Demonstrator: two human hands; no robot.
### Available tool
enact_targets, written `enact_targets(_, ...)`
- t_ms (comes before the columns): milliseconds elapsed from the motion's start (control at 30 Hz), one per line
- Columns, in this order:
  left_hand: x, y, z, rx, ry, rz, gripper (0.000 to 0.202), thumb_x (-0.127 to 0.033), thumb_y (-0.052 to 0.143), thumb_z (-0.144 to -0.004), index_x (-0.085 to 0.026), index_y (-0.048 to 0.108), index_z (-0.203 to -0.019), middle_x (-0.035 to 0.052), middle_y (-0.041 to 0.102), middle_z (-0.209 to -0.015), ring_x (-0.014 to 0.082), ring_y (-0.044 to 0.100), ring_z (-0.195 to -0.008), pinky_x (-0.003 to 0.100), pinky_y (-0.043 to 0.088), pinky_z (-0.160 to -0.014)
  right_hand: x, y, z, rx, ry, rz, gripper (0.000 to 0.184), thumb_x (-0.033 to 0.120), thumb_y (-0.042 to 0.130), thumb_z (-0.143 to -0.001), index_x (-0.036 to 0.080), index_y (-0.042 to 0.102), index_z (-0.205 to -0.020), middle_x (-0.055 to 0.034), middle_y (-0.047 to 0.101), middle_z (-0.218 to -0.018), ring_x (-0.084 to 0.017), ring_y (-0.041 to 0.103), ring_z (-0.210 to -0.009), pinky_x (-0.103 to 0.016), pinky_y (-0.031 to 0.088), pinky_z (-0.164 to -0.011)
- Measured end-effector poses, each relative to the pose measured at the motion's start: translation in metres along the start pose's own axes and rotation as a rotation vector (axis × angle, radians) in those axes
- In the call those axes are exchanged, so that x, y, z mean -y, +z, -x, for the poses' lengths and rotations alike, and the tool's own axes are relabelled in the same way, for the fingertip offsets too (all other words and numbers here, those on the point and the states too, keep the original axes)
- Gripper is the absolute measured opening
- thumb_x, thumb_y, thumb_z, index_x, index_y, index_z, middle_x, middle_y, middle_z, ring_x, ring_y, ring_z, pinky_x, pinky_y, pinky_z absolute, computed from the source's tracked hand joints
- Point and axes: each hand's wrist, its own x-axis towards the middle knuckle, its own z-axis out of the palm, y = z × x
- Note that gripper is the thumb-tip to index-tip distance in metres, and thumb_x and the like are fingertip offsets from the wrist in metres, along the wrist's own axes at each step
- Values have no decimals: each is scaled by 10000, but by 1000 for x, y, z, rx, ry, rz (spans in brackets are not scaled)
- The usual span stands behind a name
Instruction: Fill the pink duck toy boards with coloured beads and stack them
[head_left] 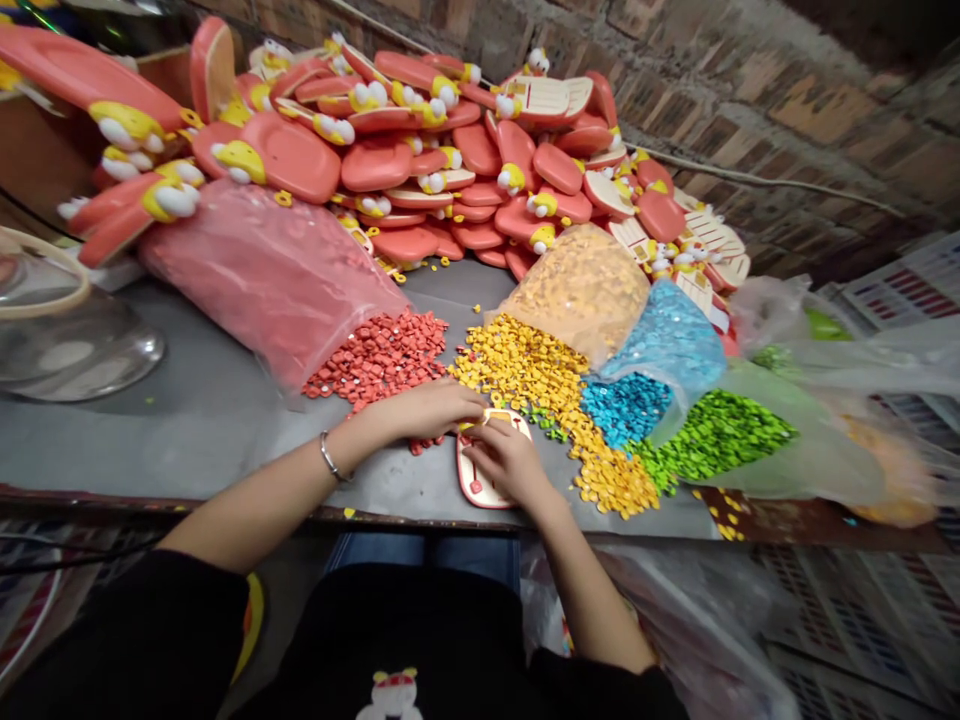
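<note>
A flat white toy piece with a red rim (474, 490) lies near the front edge of the table, with dark red slots and a small red bead on its face. Over its top end is my left hand (435, 408), fingers drawn together; whatever they pinch is hidden. My right hand (516, 462) covers the toy's right side, its fingers bent inward close to the left fingertips. I cannot make out what is in them. Red pieces (390, 350) lie just beyond the left hand, and yellow pieces (525, 360) beyond the right.
Spilled blue pieces (626, 405) and green pieces (724, 435) lie to the right. A large bag of red pieces (277, 270) lies left. Red duck-headed toys (457, 150) are heaped along the brick wall (720, 110). A clear plastic container (71, 340) stands far left.
</note>
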Motion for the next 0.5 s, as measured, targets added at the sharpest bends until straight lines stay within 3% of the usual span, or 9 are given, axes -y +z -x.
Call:
enact_targets(100, 0, 1, 0, 1, 2, 9, 205, -144, 537, -907, -228, 653, -1054, 33, 667, -1130, 179, 597, -1021, 303, 406, -918, -1, 3, -1, 23, 10, 72, 116, 222, 549, -897, 196, 659, -927, -96, 664, -964, -227, 605, -878, -338, 469, -758)
enact_targets(233, 1, 1, 1, 10, 0, -7, 228, -124, 521, -900, -243, 654, -1042, 24, 665, -1146, 183, 589, -1047, 310, 402, -930, 0, 0, 2, 26, 55, -5, 66, 242, 588, -879, 198, 637, -875, -55, 642, -846, -194, 580, -781, -299, 446, -692)
enact_targets(333, 0, 0, 1, 19, 2, -49, 244, -108, 519, -892, -238, 650, -1051, 30, 645, -1208, 193, 575, -1093, 316, 397, -940, 4, -10, 9, 156, 95, -102, 112, 292, 629, -862, 202, 627, -796, -6, 587, -698, -162, 526, -660, -269, 407, -614)
enact_targets(400, 0, -1, 1, 25, 5, -71, 243, -107, 522, -892, -228, 644, -1063, 38, 628, -1243, 200, 568, -1113, 319, 395, -942, 6, -19, 16, 205, 116, -203, 109, 306, 612, -873, 207, 637, -834, -5, 589, -722, -161, 530, -676, -267, 416, -623)
enact_targets(500, -1, -2, 1, 18, 17, -59, 240, -113, 525, -895, -230, 642, -1068, 36, 635, -1228, 195, 576, -1099, 307, 396, -932, -2, -30, 23, 19, 207, -317, 149, 276, 514, -910, 228, 604, -1018, -41, 619, -934, -189, 576, -853, -300, 469, -744)
